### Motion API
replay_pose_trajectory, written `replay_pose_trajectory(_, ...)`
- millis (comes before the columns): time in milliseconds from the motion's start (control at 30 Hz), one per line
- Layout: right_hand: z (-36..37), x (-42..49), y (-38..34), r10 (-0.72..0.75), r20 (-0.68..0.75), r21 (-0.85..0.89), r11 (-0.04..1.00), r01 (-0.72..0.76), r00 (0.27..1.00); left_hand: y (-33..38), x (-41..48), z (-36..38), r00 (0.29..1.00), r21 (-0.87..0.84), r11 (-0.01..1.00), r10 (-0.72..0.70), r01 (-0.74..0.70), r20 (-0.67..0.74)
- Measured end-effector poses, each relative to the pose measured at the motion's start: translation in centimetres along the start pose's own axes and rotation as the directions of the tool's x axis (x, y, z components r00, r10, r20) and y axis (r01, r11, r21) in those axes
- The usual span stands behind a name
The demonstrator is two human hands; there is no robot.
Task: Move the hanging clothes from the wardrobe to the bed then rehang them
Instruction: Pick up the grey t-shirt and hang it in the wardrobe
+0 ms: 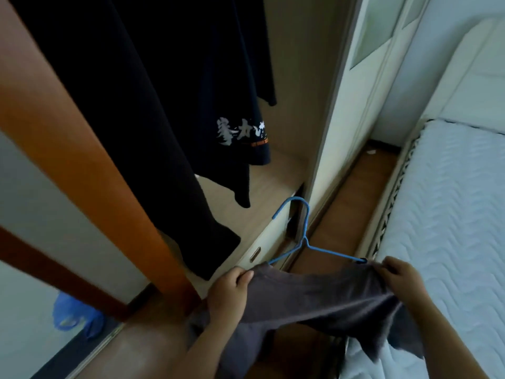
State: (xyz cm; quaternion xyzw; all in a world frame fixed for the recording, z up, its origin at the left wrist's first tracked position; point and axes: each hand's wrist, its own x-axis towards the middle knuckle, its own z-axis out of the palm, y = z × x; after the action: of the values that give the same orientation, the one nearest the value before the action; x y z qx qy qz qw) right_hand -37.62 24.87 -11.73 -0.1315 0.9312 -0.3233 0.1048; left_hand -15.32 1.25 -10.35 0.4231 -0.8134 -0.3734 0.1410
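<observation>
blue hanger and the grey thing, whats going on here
A person stands between an open wardrobe and a bed, holding a grey garment stretched between both hands. The left hand grips one top corner and the right hand pinches the other. A blue hanger has its ends tucked under the garment's top edge, hook pointing at the wardrobe. Dark clothes hang inside.
</observation>
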Motion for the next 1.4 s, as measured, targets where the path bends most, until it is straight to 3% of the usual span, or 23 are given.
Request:
replay_pose_trajectory(200,-1.4,1.8,-0.2,0.053,-0.111,-0.009,0.998,-0.054,0.992,2.4,6.2,2.2,0.992,-0.044,0.991,0.128,-0.127,0.018)
replay_pose_trajectory(567,-3.6,11.6,-0.3,0.088,-0.189,-0.046,0.994,-0.098,0.978,8.0,17.0,7.7,0.982,-0.046,0.982,0.184,-0.185,-0.036)
replay_pose_trajectory(867,-8.0,26.5,-2.1,0.025,-0.153,-0.050,0.998,-0.033,0.988,19.3,31.5,12.7,0.934,0.113,0.935,0.346,-0.336,-0.088)
replay_pose_trajectory(1100,-9.1,34.4,-9.2,-0.139,0.019,0.020,0.990,0.139,0.990,25.5,39.3,10.3,0.949,0.226,0.939,0.290,-0.258,-0.123)
replay_pose_trajectory(1167,-8.1,35.6,-12.2,-0.170,0.077,0.049,0.985,0.166,0.983,27.4,38.7,8.9,0.900,0.229,0.900,0.408,-0.370,-0.150)
replay_pose_trajectory(1267,-6.8,37.0,-16.8,-0.227,0.163,0.098,0.972,0.214,0.960,30.4,36.5,6.2,0.708,0.330,0.736,0.669,-0.591,-0.225)
replay_pose_trajectory(1333,-6.5,37.9,-19.7,-0.266,0.228,0.185,0.956,0.227,0.937,32.5,35.5,4.2,0.578,0.468,0.618,0.778,-0.632,-0.247)
replay_pose_trajectory(1400,-6.5,38.2,-23.0,-0.335,0.324,0.360,0.909,0.212,0.885,34.4,35.1,1.7,0.493,0.593,0.539,0.831,-0.598,-0.259)
